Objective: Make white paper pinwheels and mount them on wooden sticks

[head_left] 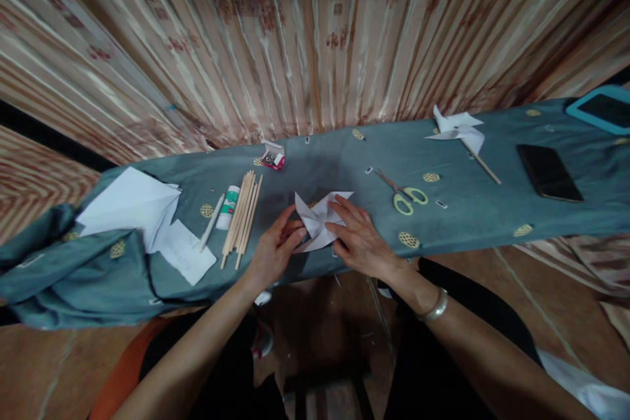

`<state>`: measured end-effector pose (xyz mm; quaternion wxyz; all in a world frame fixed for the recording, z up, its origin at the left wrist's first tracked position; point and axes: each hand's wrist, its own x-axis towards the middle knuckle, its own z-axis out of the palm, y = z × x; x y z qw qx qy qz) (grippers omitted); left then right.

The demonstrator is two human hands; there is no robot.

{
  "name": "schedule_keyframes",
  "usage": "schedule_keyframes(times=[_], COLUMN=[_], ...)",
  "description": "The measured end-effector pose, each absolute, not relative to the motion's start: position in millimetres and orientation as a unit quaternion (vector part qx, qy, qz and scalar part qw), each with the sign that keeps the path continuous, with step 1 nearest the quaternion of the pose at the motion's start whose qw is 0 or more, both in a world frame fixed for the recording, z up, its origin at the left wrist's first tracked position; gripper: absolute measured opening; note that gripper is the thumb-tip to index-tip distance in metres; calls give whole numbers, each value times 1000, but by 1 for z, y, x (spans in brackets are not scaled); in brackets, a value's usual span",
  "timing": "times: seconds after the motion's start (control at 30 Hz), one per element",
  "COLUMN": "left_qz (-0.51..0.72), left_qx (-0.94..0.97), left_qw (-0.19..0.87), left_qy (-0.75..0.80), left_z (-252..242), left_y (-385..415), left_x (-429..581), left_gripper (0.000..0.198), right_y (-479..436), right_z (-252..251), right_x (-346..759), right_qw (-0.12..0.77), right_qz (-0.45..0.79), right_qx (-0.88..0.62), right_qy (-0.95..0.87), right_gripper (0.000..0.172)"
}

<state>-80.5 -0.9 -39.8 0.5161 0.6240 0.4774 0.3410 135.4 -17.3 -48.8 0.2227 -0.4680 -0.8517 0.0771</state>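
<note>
A folded white paper pinwheel lies on the blue-grey cloth-covered table in front of me. My left hand pinches its left corner with thumb and fingers closed on the paper. My right hand lies on the pinwheel's right side, fingers pressed down on the folds. A silver bracelet sits on my right wrist.
Left of my hands lie a bundle of wooden sticks, a glue stick, a white pen and white paper sheets. Green-handled scissors, a finished pinwheel on a stick, a dark phone, a small pin box and a tablet lie farther off.
</note>
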Motion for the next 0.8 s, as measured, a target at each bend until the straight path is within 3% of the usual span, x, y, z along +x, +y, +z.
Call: schedule_keyframes(times=[0.2, 0.3, 0.6, 0.8], left_qz=[306, 260, 229, 195], left_qx=[810, 871, 902, 904], left_qw=[226, 141, 34, 81], left_qy=[446, 393, 364, 371], left_z=[-36, -35, -34, -42], left_y=[-5, -8, -13, -14], left_x=[-77, -70, -59, -56], left_gripper=[40, 32, 30, 25], right_y=[-21, -22, -23, -24], right_z=[-47, -45, -44, -47], right_x=[137, 139, 141, 141], right_qw=[227, 213, 201, 223], right_qz=[106, 129, 163, 167], right_qx=[-476, -482, -494, -492], right_qy=[-843, -840, -830, -825], right_gripper=[40, 42, 42, 46])
